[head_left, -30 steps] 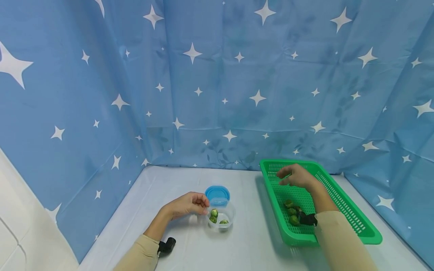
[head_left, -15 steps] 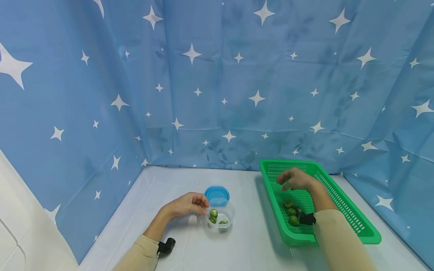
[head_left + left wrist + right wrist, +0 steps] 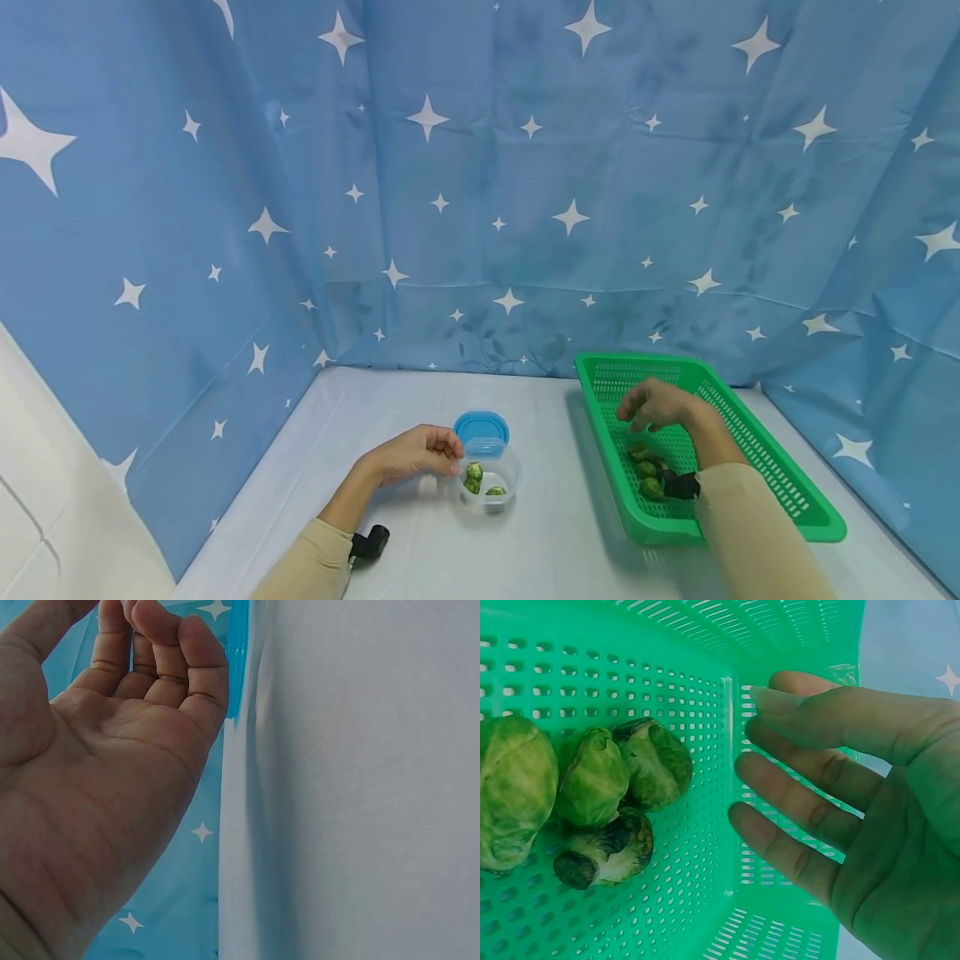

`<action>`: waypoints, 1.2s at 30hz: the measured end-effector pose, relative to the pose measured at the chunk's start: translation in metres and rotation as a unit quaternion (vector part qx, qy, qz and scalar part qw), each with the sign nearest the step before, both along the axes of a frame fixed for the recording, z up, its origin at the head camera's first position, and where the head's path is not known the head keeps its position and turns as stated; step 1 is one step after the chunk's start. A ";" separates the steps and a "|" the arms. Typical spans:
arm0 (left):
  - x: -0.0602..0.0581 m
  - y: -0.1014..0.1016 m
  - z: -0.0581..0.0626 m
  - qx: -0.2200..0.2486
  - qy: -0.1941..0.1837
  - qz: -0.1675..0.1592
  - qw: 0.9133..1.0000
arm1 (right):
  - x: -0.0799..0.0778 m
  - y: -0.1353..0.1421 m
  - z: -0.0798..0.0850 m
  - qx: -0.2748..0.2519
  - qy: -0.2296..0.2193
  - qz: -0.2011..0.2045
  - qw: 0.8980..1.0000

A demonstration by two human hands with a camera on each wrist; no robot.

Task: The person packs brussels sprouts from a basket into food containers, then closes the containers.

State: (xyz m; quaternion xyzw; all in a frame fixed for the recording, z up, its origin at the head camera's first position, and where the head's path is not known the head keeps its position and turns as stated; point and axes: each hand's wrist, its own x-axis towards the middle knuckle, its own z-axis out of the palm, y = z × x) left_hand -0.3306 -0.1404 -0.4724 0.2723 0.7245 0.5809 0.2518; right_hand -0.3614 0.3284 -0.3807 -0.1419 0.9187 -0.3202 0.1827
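Observation:
My left hand point(image 3: 416, 454) stays at the left rim of a small clear plastic container point(image 3: 510, 479), fingers bent and thumb tip right at the rim. Several Brussels sprouts point(image 3: 474, 472) lie in that container. The left wrist view shows the palm point(image 3: 112, 772) with its thumb and index tips cut off; I cannot tell whether they pinch the rim. Inside the green basket point(image 3: 750, 467), my right hand point(image 3: 663, 406) hovers with loosely bent fingers and holds nothing. In the right wrist view, several Brussels sprouts point(image 3: 592, 780) rest on the basket floor, apart from the fingertips point(image 3: 742, 817).
A round blue lid point(image 3: 480, 427) lies just behind the container. White cloth point(image 3: 555, 533) covers the table, and the green basket takes up its right side. A blue curtain point(image 3: 465, 208) with white stars closes off the back and sides.
My right hand has dropped slightly lower into the basket. The left hand and the container stay where they were.

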 end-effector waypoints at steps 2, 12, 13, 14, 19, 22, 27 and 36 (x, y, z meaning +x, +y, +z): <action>0.000 0.000 0.000 0.002 0.000 0.000 1.000 | 0.000 0.000 0.000 0.006 -0.008 -0.005 1.000; -0.001 0.000 0.000 0.003 0.001 -0.002 1.000 | 0.002 0.002 -0.006 0.036 -0.025 -0.022 0.999; -0.001 0.000 0.000 0.004 0.001 -0.003 1.000 | 0.002 0.003 -0.007 0.038 -0.028 -0.023 0.999; -0.001 0.000 0.000 0.004 0.002 -0.004 1.000 | 0.002 0.003 -0.007 0.039 -0.031 -0.025 0.998; -0.001 0.000 -0.001 0.000 0.008 -0.005 1.000 | 0.004 0.003 -0.008 0.043 -0.042 -0.030 0.998; -0.001 0.000 -0.001 0.000 0.008 -0.004 1.000 | 0.004 0.003 -0.009 0.042 -0.049 -0.033 0.997; -0.001 0.000 -0.001 -0.001 0.007 -0.003 1.000 | 0.006 0.002 -0.010 0.041 -0.052 -0.035 0.997; 0.000 0.000 -0.001 -0.002 0.008 -0.002 1.000 | 0.008 0.001 -0.012 0.052 -0.063 -0.040 0.996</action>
